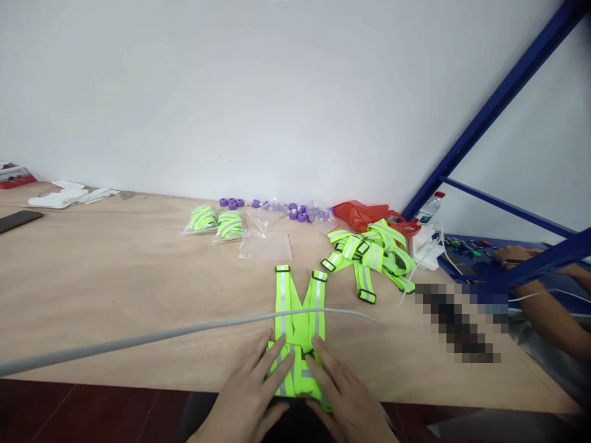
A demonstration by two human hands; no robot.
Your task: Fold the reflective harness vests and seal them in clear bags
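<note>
A neon-yellow reflective harness (300,320) of elastic straps with silver stripes lies at the table's front edge. Two of its straps point away from me, each ending in a black buckle; the nearer part is folded into a bundle. My left hand (253,391) rests on the left side of that bundle, fingers spread. On the right side my right hand (346,394) presses down, its fingers also stretched out. A grey cable (175,332) crosses the view in front of the two straps. Part of the bundle is hidden beneath my fingers.
More harnesses (373,258) lie heaped at right. Behind are bagged harnesses (203,218), a transparent zip bag (266,247), purple rolls (232,203) and a red plastic bag (362,214). A bottle (430,208) stands by a blue frame (489,111); another person's arm (549,317) is at right.
</note>
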